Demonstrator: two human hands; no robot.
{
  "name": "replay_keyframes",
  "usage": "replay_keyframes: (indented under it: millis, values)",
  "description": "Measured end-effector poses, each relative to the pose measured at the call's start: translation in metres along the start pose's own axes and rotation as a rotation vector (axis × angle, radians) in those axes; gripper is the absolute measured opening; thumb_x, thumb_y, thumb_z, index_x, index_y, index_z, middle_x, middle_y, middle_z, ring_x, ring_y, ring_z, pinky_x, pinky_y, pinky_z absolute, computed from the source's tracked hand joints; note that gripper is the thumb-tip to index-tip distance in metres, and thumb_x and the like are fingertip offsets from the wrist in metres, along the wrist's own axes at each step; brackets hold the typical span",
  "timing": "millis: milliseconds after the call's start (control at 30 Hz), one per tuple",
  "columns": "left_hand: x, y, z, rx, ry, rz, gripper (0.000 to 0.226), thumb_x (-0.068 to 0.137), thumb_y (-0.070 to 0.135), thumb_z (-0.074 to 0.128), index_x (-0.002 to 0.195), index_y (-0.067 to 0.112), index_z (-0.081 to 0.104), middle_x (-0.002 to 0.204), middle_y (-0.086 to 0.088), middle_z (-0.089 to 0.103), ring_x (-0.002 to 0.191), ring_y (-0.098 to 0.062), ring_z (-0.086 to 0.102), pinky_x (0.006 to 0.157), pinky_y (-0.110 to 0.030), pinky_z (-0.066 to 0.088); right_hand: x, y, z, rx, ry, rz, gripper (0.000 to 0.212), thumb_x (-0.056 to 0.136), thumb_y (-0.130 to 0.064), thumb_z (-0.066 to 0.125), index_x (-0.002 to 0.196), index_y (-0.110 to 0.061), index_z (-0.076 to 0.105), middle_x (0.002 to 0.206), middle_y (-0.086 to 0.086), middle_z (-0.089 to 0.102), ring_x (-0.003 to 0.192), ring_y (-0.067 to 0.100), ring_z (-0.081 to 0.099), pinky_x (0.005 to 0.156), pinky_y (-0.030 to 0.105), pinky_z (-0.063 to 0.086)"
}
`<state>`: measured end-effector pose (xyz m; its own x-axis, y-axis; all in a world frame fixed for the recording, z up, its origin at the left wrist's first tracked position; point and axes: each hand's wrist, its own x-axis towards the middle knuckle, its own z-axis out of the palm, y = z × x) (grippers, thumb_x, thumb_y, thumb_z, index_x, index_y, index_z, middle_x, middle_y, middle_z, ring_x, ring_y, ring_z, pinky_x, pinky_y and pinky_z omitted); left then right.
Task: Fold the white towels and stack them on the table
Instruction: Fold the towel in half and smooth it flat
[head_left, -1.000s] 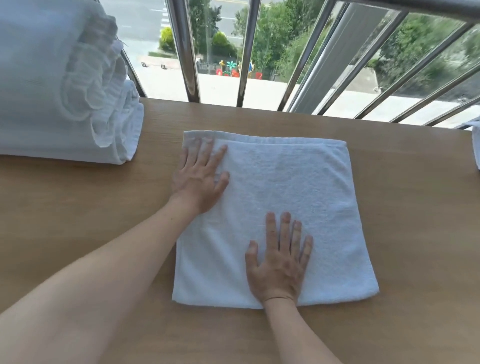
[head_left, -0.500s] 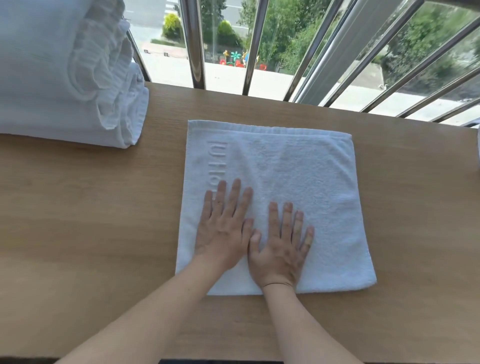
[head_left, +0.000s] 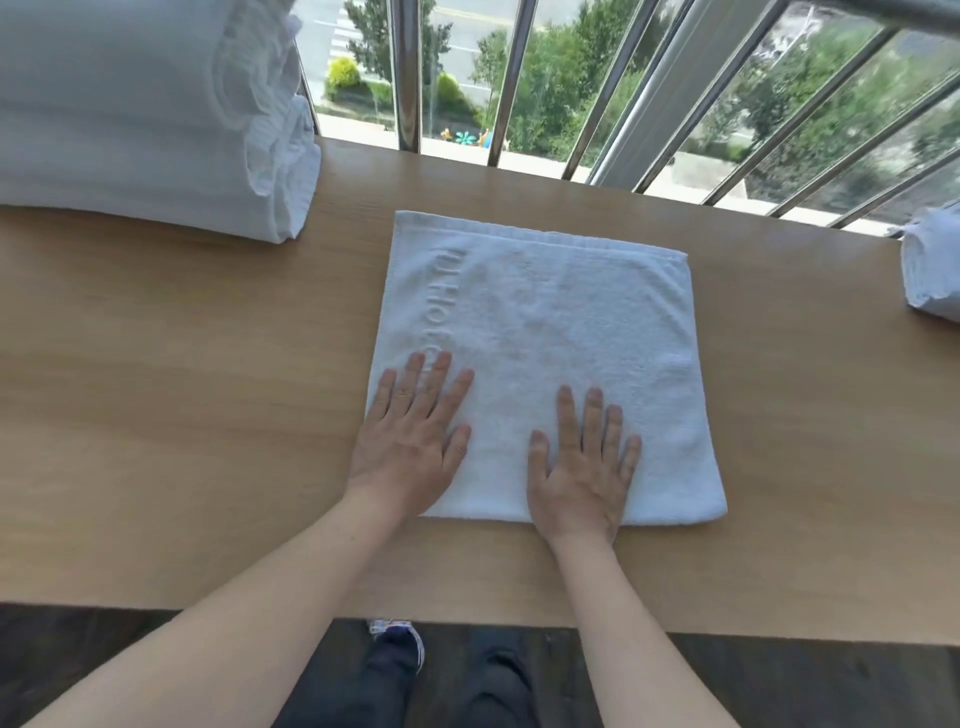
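Observation:
A white towel (head_left: 566, 332), folded into a flat square with embossed lettering down its left side, lies in the middle of the wooden table (head_left: 171, 415). My left hand (head_left: 410, 441) lies flat, fingers spread, on the towel's near left corner, its heel partly on the table. My right hand (head_left: 582, 467) presses flat on the towel's near edge, a hand's width to the right. A tall stack of folded white towels (head_left: 140, 114) stands at the far left of the table.
More white towels (head_left: 932, 270) sit at the table's right edge, partly out of view. A metal railing (head_left: 509, 78) runs along the far side of the table. The table's near edge shows at the bottom, with my legs and shoes below it.
My left hand slid from the towel's far left corner down to its near left corner. Between half a second ago and now the two hands moved apart. The right hand stayed on the near edge.

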<state>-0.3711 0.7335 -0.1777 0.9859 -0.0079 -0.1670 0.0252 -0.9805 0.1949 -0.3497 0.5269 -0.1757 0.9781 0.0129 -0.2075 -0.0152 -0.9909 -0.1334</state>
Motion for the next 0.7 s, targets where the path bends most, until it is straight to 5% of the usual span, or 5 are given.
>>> replay_keyframes:
  millis: [100,233,433,533,700]
  values:
    - [-0.003,-0.002,-0.004,-0.01,0.008,0.068,0.062,0.104,0.049,0.013,0.161,0.028,0.006,0.169,-0.003,-0.003,0.155,-0.024,-0.012,0.126,-0.046,-0.001,-0.018,0.024,-0.002,-0.037,-0.045,0.06,0.063,0.096,-0.065,-0.004,0.151,-0.044,-0.028,0.161,-0.012,-0.033,0.148,0.014,-0.031,0.121,0.048,-0.015]
    - [-0.025,-0.009,-0.007,-0.115,0.162,0.34,0.047,0.105,0.028,0.035,0.147,0.014,0.051,0.158,-0.01,0.039,0.148,-0.031,0.03,0.12,-0.049,0.03,-0.036,0.044,-0.006,-0.049,-0.093,0.027,0.061,0.095,-0.064,-0.009,0.148,-0.045,-0.032,0.158,-0.012,-0.038,0.145,0.014,-0.037,0.119,0.053,-0.02]
    - [-0.072,-0.055,-0.001,-0.093,0.048,0.403,0.061,0.103,0.052,0.035,0.157,0.025,0.032,0.166,0.0,0.021,0.154,-0.021,0.015,0.124,-0.04,0.014,-0.056,0.086,-0.012,-0.031,-0.11,-0.007,0.06,0.096,-0.063,-0.006,0.152,-0.048,-0.02,0.159,-0.015,-0.035,0.144,0.018,-0.039,0.115,0.051,-0.027]
    - [-0.082,-0.069,-0.003,-0.17,0.074,0.407,0.064,0.097,0.056,0.046,0.153,0.024,0.041,0.164,0.001,0.028,0.153,-0.021,0.023,0.123,-0.041,0.02,-0.059,0.102,-0.014,0.057,-0.059,0.022,0.062,0.099,-0.055,0.002,0.159,-0.04,-0.001,0.166,-0.008,-0.019,0.15,0.019,-0.029,0.12,0.046,-0.019]
    - [-0.093,-0.077,-0.001,-0.304,0.329,0.412,0.036,0.095,0.033,0.059,0.116,0.008,0.074,0.137,-0.007,0.062,0.129,-0.025,0.059,0.107,-0.044,0.048,-0.073,0.125,-0.016,0.165,0.02,0.047,0.061,0.099,-0.03,0.038,0.157,-0.035,0.022,0.168,-0.008,0.004,0.154,0.009,-0.008,0.122,0.05,-0.014]
